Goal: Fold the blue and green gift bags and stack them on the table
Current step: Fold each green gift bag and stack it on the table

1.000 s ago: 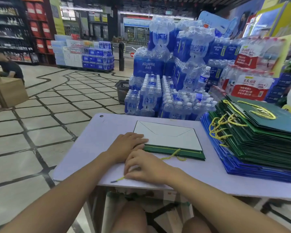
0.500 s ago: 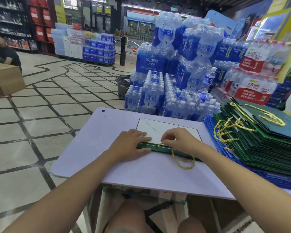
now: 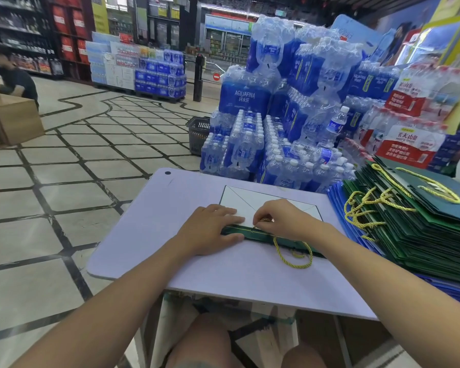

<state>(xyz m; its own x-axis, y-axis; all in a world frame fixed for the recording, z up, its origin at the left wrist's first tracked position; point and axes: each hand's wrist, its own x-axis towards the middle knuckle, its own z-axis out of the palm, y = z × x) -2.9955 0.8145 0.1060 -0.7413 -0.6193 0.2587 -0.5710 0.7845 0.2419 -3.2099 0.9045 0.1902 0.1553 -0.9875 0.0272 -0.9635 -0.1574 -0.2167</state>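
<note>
Pressing green gift bag [image 3: 290,241] with straight-fingered left hand [image 3: 210,232], right hand [image 3: 284,217] pinches cord handle [image 3: 296,266]; a hard tug could reopen the fold.

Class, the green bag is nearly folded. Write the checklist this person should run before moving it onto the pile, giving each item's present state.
1. Green gift bag lies flat on the table: ok.
2. Left hand presses its near edge down: ok.
3. Right hand pinches the yellow cord at that edge: ok.
4. Cord tucked inside the bag: not ok, a loop lies out on the table.
5. Other handle tucked in: cannot tell.
6. Pile of folded bags sits on the table to the right of the bag: ok.
</note>
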